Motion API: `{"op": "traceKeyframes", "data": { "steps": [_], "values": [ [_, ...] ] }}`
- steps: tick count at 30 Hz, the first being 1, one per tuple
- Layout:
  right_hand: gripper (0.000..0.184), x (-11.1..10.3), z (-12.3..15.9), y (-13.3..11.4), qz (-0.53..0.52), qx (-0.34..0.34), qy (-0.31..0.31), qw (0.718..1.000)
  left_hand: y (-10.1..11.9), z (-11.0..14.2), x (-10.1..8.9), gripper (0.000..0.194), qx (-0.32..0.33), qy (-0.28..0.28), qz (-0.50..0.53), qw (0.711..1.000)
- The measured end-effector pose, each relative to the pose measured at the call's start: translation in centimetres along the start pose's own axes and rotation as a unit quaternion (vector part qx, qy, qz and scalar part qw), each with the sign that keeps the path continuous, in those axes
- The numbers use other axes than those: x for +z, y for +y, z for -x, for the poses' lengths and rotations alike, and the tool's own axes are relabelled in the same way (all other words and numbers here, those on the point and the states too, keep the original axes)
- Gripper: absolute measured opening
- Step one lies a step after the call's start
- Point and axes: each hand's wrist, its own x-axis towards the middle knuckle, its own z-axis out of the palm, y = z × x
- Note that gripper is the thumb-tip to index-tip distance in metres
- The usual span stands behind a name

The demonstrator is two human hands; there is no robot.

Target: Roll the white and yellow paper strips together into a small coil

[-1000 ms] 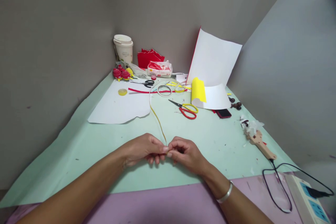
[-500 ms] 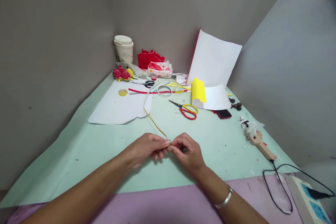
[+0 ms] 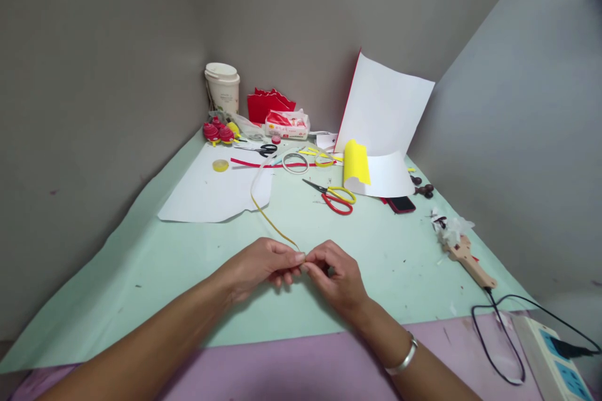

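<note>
- Together, we pinch the near end of the strip (image 3: 275, 230) between both sets of fingertips: left hand (image 3: 261, 266) at 9 o'clock of the pinch, right hand (image 3: 336, 276) at 3 o'clock.
- From our fingers the strip runs toward 11 o'clock, then curves back over the edge of the white sheet (image 3: 211, 191) toward the tape rings (image 3: 295, 163).
- We see the red and yellow scissors (image 3: 335, 194) at 1 o'clock of our hands, well apart, on the green mat (image 3: 141, 263).
- At 3 o'clock, far off, lies the wooden tool (image 3: 470, 260), its cord leading to the power strip (image 3: 555, 360).
</note>
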Motion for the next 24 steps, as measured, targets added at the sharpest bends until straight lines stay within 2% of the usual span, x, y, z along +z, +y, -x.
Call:
{"op": "traceKeyframes", "data": {
  "steps": [12, 18, 24],
  "values": [
    [0.009, -0.3, -0.3, 0.3, -0.086, 0.091, -0.111, 0.986, 0.4, 0.2, -1.0, 0.035, -0.013, -0.047, -0.070, 0.996],
    [0.004, 0.0, -0.2, 0.2, -0.051, 0.063, -0.012, 0.997, 0.0, -0.2, -0.2, 0.033, 0.008, 0.009, -0.007, 1.000],
    [0.005, 0.2, 0.0, 0.0, 0.000, 0.024, 0.013, 1.000, 0.0, 0.0, 0.5, 0.033, 0.002, 0.021, 0.021, 1.000]
  ]
}}
